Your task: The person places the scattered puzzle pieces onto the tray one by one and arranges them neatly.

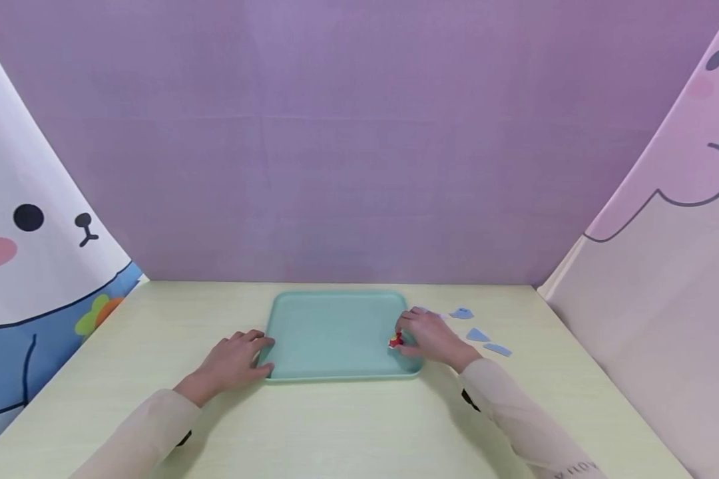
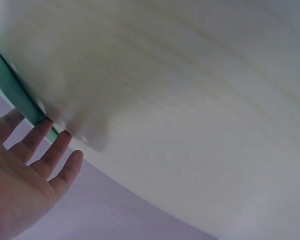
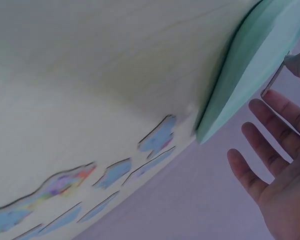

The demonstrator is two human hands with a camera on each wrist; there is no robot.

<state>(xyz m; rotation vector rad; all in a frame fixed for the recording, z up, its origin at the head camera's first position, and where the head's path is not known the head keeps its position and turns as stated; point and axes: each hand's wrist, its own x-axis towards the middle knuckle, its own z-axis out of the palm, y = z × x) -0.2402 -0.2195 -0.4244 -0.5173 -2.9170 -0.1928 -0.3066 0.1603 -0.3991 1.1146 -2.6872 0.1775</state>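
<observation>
A pale green tray (image 1: 335, 332) lies flat on the table. My left hand (image 1: 234, 359) rests at the tray's left rim, fingers spread and touching it, as the left wrist view also shows with the hand (image 2: 25, 175) against the tray edge (image 2: 15, 90). Over the tray's right side, my right hand (image 1: 431, 336) pinches a small flat red-and-yellow piece (image 1: 395, 340) between thumb and finger. That piece (image 3: 274, 77) appears edge-on in the right wrist view, the other fingers stretched out. I cannot tell whether it touches the tray.
Right of the tray lie several flat, mostly blue pieces, among them a triangular one (image 1: 477, 334), a narrow one (image 1: 497, 349) and a farther one (image 1: 462, 313). One piece (image 3: 65, 185) carries rainbow colours. A purple cloth (image 1: 335, 146) stands behind the table, with printed cloths at both sides.
</observation>
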